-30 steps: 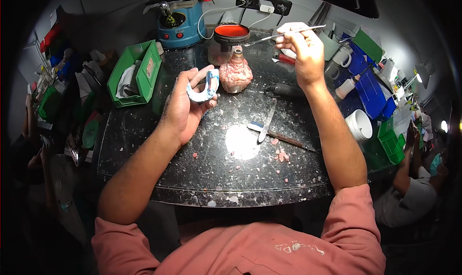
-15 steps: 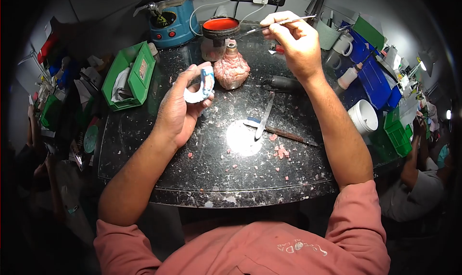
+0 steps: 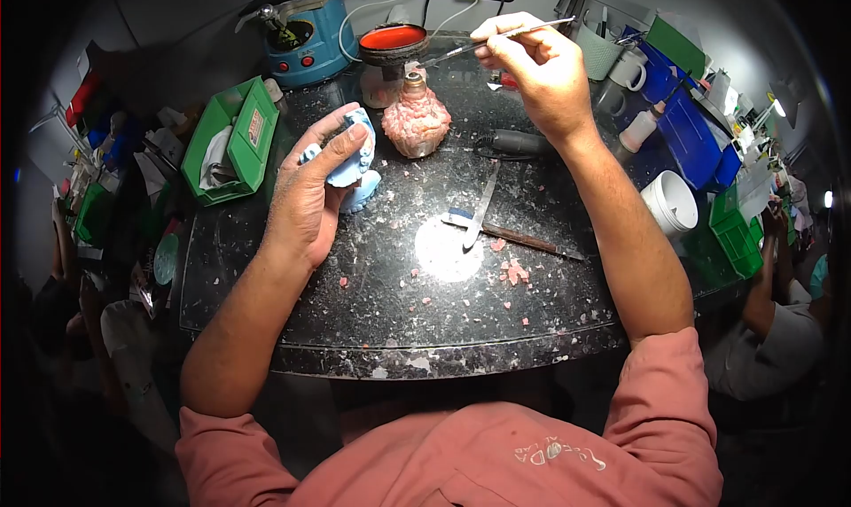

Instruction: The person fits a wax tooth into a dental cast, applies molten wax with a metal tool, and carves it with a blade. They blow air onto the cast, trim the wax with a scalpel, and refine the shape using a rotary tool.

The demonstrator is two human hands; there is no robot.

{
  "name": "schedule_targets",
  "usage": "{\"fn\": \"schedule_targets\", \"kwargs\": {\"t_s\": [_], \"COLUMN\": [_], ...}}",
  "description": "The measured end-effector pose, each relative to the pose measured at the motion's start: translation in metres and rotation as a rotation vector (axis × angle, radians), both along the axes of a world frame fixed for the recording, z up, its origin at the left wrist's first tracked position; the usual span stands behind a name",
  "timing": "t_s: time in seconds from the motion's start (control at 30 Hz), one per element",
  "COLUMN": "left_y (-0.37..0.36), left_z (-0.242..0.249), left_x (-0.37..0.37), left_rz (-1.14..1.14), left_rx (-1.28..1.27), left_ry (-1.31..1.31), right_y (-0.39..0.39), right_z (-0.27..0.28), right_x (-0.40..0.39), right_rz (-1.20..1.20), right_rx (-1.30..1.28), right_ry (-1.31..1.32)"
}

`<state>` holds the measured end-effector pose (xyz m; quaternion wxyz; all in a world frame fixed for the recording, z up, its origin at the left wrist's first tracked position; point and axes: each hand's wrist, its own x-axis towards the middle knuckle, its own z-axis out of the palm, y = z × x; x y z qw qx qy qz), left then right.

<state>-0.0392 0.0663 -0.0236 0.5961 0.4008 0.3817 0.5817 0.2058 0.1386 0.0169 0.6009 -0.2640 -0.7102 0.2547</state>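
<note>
My left hand (image 3: 306, 188) is closed around a pale blue dental cast (image 3: 356, 166), tilted, with its underside partly hidden by my fingers and thumb. Between the fingertips of my right hand (image 3: 542, 73) is a slim metal wax carving tool (image 3: 454, 53), pointing left. Its tip lies just above the neck of a spirit lamp (image 3: 417, 124) thickly coated in pink wax; I cannot make out a flame clearly. Behind the lamp is a dark round pan (image 3: 394, 58) with a red inside. A light-bladed knife (image 3: 483, 207) crosses a wooden-handled tool (image 3: 532, 243) on the speckled black bench.
A green bin (image 3: 253, 144) with a cloth in it and a blue machine (image 3: 310, 50) stand at left. A black object (image 3: 519, 144) lies beneath my right wrist. A white tub (image 3: 669, 204) is at right. Pink wax crumbs (image 3: 512, 272) dot the bench. Other people sit on both sides.
My left hand has turned the cast and moved slightly left. The right hand keeps the tool near the lamp top, and the view has shifted a little.
</note>
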Motion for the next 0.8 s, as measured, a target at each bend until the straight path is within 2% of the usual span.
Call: {"fn": "schedule_targets", "kwargs": {"t_s": [0.17, 0.33, 0.8], "left_y": [0.001, 0.007, 0.001], "left_z": [0.0, -0.006, 0.005], "left_x": [0.0, -0.006, -0.002], "left_rz": [-0.019, -0.124, -0.099], "left_rx": [-0.006, -0.073, -0.03], "left_ry": [-0.018, -0.17, -0.087], "right_y": [0.001, 0.005, 0.007], "right_z": [0.0, -0.002, -0.004], "right_x": [0.001, 0.002, 0.005], "right_rz": [0.004, 0.016, 0.033], "right_rx": [0.007, -0.031, -0.086], "right_ry": [0.005, 0.054, 0.087]}}
